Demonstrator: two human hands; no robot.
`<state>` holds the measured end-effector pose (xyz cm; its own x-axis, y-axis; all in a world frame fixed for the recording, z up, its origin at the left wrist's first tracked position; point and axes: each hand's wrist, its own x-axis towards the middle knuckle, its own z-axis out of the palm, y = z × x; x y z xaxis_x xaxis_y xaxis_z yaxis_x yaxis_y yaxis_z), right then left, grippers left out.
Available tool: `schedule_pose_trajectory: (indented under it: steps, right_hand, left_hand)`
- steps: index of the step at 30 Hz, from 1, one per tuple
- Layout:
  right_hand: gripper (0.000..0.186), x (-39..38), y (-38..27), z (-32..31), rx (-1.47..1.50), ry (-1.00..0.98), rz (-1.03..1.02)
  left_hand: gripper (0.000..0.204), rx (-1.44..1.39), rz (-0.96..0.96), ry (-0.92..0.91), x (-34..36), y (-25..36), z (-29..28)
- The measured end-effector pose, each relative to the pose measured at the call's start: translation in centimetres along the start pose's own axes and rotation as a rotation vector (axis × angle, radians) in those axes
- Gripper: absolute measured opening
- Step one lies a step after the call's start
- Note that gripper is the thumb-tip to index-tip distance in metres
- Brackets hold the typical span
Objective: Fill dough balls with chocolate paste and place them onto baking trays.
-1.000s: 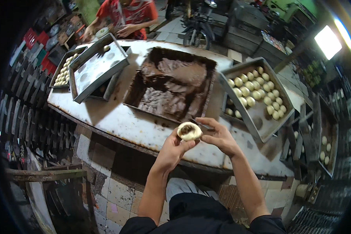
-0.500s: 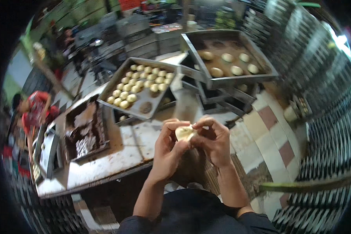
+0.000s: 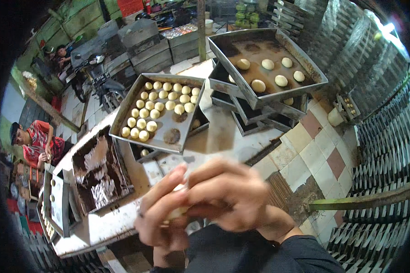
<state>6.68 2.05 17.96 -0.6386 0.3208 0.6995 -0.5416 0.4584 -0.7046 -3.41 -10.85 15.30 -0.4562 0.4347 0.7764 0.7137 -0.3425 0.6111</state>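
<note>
My left hand [image 3: 161, 216] and my right hand [image 3: 228, 195] are curled together around a pale dough piece [image 3: 178, 210] in front of my body. The fingers are blurred and hide most of it. Beyond them is a metal tray [image 3: 183, 141] holding many pale dough balls, resting crosswise on another tray. Left of it, on the worktable [image 3: 95, 230], sits a square pan of brown, sticky filling [image 3: 125, 177]. At the right, a stack of trays [image 3: 296, 50] has several spaced dough balls in the top one.
A co-worker in red [image 3: 43, 141] works at the left beside more trays [image 3: 59, 200]. A parked motorbike [image 3: 109, 91] stands behind, near another person [image 3: 64, 57]. A wooden post [image 3: 202, 32], a green rail [image 3: 364, 200] and racks of stacked trays [image 3: 373, 236] surround the table.
My view has swung rightward from the filling pan toward the trays. My hands have closed over the dough, whose opening showed brown filling earlier, and now appear larger and closer.
</note>
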Motion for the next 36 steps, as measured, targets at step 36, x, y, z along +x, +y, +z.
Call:
schedule_pose_trajectory:
  steps: [36]
  right_hand:
    - [0.050,21.8,23.2,-21.9,-0.889,-0.282,0.080]
  left_hand:
    - [0.046,0.745,-0.467,-0.323,3.3,-38.2,13.5]
